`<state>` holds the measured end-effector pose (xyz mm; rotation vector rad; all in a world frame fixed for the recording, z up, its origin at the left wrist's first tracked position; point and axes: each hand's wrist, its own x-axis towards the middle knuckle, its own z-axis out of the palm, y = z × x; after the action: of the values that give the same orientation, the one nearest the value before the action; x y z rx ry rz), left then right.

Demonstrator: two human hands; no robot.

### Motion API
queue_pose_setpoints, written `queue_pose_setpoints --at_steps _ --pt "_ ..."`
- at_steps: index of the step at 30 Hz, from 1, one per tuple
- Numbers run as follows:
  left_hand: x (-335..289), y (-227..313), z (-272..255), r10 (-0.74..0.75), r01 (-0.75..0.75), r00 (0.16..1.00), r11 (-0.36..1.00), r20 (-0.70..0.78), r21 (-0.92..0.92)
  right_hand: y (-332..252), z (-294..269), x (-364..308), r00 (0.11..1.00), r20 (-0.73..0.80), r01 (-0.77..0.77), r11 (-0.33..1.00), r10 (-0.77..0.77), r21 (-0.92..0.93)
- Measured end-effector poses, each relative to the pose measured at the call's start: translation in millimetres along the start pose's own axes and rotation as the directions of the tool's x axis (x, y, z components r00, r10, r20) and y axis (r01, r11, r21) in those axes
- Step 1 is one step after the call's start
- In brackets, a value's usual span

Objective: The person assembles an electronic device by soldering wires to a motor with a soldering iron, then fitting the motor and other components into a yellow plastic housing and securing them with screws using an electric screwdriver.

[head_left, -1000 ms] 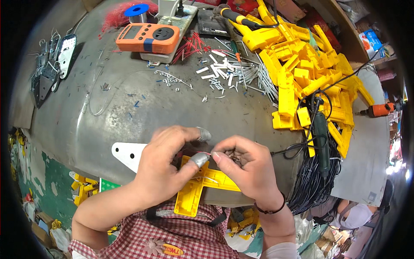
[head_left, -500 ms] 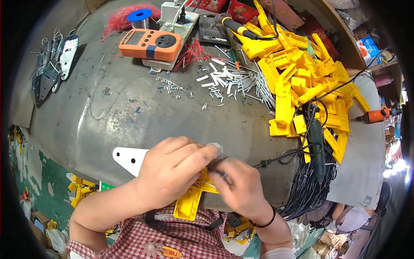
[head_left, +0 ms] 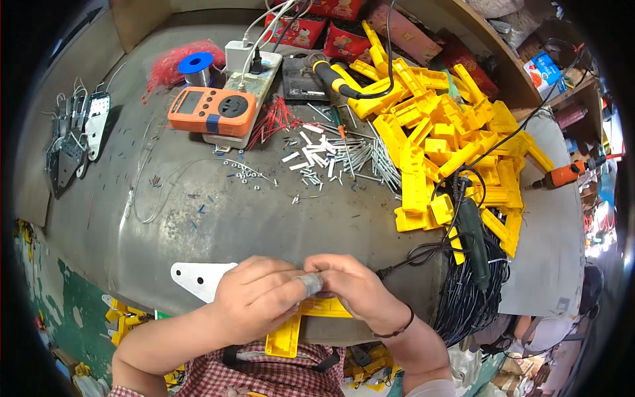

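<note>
My left hand (head_left: 254,296) is closed around a yellow plastic housing (head_left: 284,339) at the table's near edge. A grey wrap (head_left: 309,284) covers one of its fingertips. Beyond that hand's knuckles, a white plate (head_left: 202,280) with dark holes sticks out to the left. My right hand (head_left: 354,288) has its fingers pinched together over the housing's right arm, meeting my left fingertips. Whatever lies between those fingertips is hidden.
Yellow plastic housings (head_left: 456,145) are heaped at the right, beside a green-handled tool (head_left: 473,241) and black cables (head_left: 466,301). Screws (head_left: 360,155), white sleeves (head_left: 314,149) and nuts (head_left: 245,173) lie scattered mid-table. An orange meter (head_left: 211,112) stands behind, left of a power strip (head_left: 261,79).
My right hand has risen from beside the housing to meet my left fingertips. The view has shifted, so the table items sit a little further left and lower.
</note>
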<state>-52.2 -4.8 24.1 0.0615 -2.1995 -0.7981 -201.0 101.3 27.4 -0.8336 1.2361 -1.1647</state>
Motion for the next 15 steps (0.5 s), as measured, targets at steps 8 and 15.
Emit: queue_pose_setpoints --at_steps 8,15 --pt "-4.1 -0.7 -2.8 -0.373 0.375 0.927 0.920 0.042 -0.114 -12.8 -5.3 0.0 0.832 0.107 0.338 0.344 -0.544 -0.876" --pt "0.0 -6.5 -6.1 -0.677 0.699 0.693 0.548 0.247 -0.460 -13.5 -3.3 -1.6 0.848 0.190 0.336 0.223 -0.495 -0.915"
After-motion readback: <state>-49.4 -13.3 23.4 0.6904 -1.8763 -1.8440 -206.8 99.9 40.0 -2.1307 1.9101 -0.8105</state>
